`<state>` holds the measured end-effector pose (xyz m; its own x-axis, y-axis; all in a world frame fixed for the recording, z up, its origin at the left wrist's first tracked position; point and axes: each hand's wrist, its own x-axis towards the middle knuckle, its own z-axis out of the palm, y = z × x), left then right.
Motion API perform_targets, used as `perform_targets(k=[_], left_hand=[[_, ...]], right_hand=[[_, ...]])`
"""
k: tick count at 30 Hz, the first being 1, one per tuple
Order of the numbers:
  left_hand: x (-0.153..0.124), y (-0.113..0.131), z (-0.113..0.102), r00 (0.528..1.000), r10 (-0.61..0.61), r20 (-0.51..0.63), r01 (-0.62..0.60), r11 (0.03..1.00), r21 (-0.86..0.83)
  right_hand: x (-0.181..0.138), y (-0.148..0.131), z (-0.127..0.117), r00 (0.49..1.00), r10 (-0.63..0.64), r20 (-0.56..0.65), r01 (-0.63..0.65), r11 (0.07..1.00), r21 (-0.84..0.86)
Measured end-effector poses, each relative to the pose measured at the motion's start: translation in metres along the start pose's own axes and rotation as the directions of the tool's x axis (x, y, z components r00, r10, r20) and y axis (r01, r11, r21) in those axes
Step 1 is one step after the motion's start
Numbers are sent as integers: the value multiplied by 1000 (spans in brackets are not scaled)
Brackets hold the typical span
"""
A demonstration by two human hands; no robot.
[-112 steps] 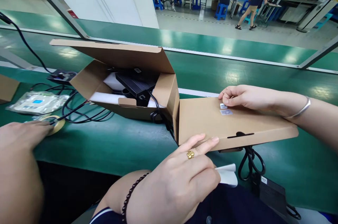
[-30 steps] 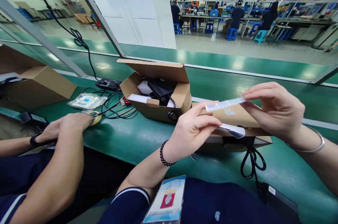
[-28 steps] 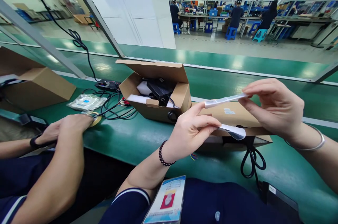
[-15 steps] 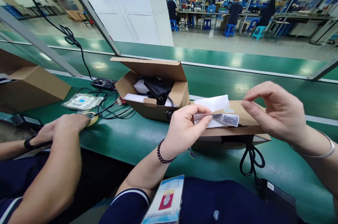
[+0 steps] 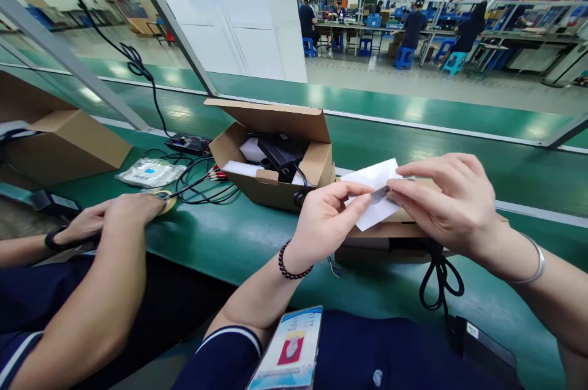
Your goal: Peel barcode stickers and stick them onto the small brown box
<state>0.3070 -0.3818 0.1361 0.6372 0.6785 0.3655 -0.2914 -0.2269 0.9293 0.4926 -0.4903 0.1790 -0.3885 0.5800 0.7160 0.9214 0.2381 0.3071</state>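
A small grey printed label [image 5: 379, 195] is stretched between my two hands. My left hand [image 5: 327, 221] pinches its left end between thumb and fingertips. On the other side, the thumb and fingers of my right hand [image 5: 445, 201] close on its right end. A white sheet of paper [image 5: 377, 173] shows behind the label; whether a hand also grips it I cannot tell. Beneath both hands lies a cardboard box [image 5: 407, 230], partly covered by them. A bundled black cable [image 5: 440, 283] hangs at its front, leading down to a black power adapter [image 5: 487, 348].
An open cardboard box [image 5: 271, 194] with a black device [image 5: 281, 154] stands left of centre. A co-worker's hand [image 5: 131, 209] touches a tape roll [image 5: 169, 202] near black cables [image 5: 202, 197] and a plastic bag [image 5: 149, 173]. Another box [image 5: 87, 142] stands far left.
My right hand has moved left and closed on the label's free end. The label has turned, and the white paper now sits tilted behind it. The view has shifted slightly.
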Motion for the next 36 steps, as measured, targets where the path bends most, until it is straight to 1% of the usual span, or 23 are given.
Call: perform_targets(k=[2,5,7,9,11,13,16,18,19,20,21,22,23,24,25,26,27,28,29,30,32,33,36], left_hand=[[1,-1,0,999,-31,-12,30,996,-85],[2,-3,0,998,-45,-33,40,989,-144],[2,-4,0,998,-45,-35,39,986,-161],[2,-4,0,999,-44,-18,40,986,-163],[1,-5,-1,999,-36,17,38,986,-163],[1,-6,-2,999,-32,37,37,985,-166],[0,-8,-1,1000,-15,10,16,990,-140],[-1,-7,-2,998,51,-33,-52,998,-32],[-1,-6,-3,993,109,-43,-106,993,56],[0,-5,-6,983,180,-37,-173,974,149],[1,-3,-9,969,246,-11,-237,943,233],[2,-2,-14,955,297,28,-292,911,291],[4,-1,-20,942,325,78,-333,887,320],[6,0,-25,932,335,139,-363,877,316],[8,0,-31,918,331,218,-384,879,283],[10,-1,-35,891,326,317,-407,882,237],[11,-2,-39,848,331,415,-437,878,194],[12,-4,-41,798,347,492,-476,864,163],[12,-5,-42,755,366,543,-517,843,150],[11,-5,-42,724,386,571,-558,815,156],[8,-4,-41,697,413,586,-620,758,204],[7,-3,-40,685,411,602,-639,735,226],[6,4,-37,621,392,679,-705,657,266]], right_hand=[[1,0,-1,997,-51,-49,47,995,-90],[3,-2,-4,991,-127,-53,116,978,-173],[4,-4,-4,988,-151,-34,142,971,-193],[6,-6,-4,990,-137,-35,128,975,-180],[8,-8,-2,994,-103,-36,99,990,-104],[9,-10,0,997,-75,-16,75,997,10],[7,-13,0,999,-46,-6,47,983,179],[3,-13,-3,1000,15,-17,-9,953,302],[-1,-13,-6,997,75,-13,-65,924,376],[-5,-12,-8,986,164,-6,-144,882,449],[-9,-10,-11,961,277,10,-242,822,515],[-15,-7,-13,918,395,43,-347,743,572],[-20,-3,-15,859,503,96,-446,643,622],[-26,1,-17,789,590,171,-537,526,660],[-33,5,-18,716,645,268,-613,397,683],[-39,9,-20,650,663,372,-672,272,689],[-44,13,-21,593,660,462,-713,164,681],[-47,16,-22,546,652,527,-741,82,666],[-49,19,-24,511,642,572,-763,31,646],[-49,21,-26,485,630,607,-785,7,620],[-43,25,-28,434,593,678,-845,7,535],[-37,27,-28,401,566,720,-880,20,475],[-18,34,-20,299,504,811,-951,86,297]])
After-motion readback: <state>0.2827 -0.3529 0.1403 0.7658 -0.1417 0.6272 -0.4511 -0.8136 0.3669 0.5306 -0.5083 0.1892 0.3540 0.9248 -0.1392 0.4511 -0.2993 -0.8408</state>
